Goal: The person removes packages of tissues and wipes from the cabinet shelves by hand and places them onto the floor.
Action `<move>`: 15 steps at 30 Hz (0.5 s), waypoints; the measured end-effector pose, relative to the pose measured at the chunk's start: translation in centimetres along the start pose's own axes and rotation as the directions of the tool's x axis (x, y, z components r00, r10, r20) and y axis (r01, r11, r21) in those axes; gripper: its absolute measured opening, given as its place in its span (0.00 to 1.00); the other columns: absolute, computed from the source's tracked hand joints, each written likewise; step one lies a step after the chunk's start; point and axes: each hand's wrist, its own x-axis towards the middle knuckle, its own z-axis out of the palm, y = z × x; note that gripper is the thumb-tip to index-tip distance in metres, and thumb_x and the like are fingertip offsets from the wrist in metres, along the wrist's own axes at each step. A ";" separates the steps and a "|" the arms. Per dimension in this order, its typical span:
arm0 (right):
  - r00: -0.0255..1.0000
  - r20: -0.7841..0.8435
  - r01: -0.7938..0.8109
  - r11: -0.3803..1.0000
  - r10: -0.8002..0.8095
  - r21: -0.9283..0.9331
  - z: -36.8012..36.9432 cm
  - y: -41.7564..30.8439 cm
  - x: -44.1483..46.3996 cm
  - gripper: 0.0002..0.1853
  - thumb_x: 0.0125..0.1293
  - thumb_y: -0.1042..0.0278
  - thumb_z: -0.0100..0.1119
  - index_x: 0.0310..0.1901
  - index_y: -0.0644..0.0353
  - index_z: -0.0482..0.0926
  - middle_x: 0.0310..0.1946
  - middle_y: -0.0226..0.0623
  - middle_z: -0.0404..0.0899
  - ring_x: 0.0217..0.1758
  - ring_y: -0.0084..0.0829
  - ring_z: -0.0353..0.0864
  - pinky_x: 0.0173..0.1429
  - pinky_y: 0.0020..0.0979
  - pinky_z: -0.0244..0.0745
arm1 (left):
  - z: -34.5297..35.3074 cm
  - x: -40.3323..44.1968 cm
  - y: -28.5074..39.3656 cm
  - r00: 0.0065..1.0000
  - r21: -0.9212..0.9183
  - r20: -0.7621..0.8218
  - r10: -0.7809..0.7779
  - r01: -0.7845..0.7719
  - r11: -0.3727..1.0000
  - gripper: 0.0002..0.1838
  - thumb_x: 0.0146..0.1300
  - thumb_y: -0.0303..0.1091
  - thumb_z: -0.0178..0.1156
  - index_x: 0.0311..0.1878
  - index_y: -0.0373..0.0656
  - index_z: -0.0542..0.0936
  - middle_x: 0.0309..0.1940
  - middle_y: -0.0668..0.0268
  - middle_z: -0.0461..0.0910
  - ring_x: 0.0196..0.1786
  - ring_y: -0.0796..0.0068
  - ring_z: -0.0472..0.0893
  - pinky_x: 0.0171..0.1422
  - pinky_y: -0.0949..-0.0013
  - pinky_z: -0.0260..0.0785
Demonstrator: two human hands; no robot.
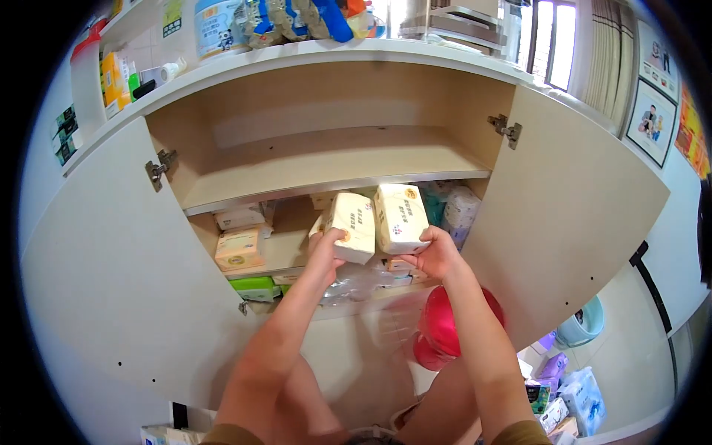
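Observation:
My left hand (325, 251) is closed on a cream-coloured tissue pack (354, 219), thumb on its near left edge. Beside it, my right hand (437, 256) grips a second tissue pack (401, 215) by its lower right corner. Both packs are held side by side, slightly tilted, in front of the cabinet's middle shelf. Further packs show partly behind the left one. To the left on that shelf sits an orange tissue pack (239, 250), with other packs above it. Wrapped paper rolls (461, 208) stand at the shelf's right end.
Two cabinet doors (111, 274) swing outward on either side. The upper shelf (334, 159) lies above my hands. Below are a green pack (254, 288) and clear plastic film (352, 285). A red bucket (437, 326) stands near my knees, with several packages (582, 400) at lower right.

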 end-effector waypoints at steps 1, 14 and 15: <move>0.999 -0.030 0.015 1.000 -0.015 0.006 -0.2 0.1 -0.5 0.24 0.41 0.72 0.44 0.46 0.65 0.62 0.44 0.45 0.66 0.47 0.40 0.66 0.49 0.38 0.66 | 0.1 0.0 -0.3 0.999 -0.057 0.035 0.035 -0.033 0.998 0.24 0.46 0.34 0.50 0.48 0.32 0.63 0.43 0.54 0.68 0.46 0.62 0.71 0.49 0.60 0.64; 0.954 -0.151 0.225 0.953 -0.258 -0.201 -1.0 -0.7 -11.1 0.28 0.41 0.76 0.43 0.50 0.58 0.57 0.46 0.39 0.62 0.48 0.35 0.63 0.52 0.39 0.60 | 6.7 -2.3 -4.5 0.942 -0.076 0.332 0.045 -0.021 0.997 0.26 0.51 0.38 0.50 0.52 0.43 0.54 0.45 0.62 0.65 0.45 0.71 0.68 0.45 0.66 0.64; 0.947 -0.171 0.237 0.951 -0.272 -0.201 -1.2 -1.0 -12.1 0.28 0.41 0.76 0.43 0.50 0.58 0.57 0.46 0.39 0.62 0.48 0.35 0.63 0.52 0.39 0.60 | 7.5 -2.6 -5.1 0.935 -0.076 0.352 0.033 -0.006 0.997 0.26 0.51 0.38 0.50 0.52 0.43 0.54 0.45 0.62 0.65 0.45 0.71 0.68 0.45 0.66 0.64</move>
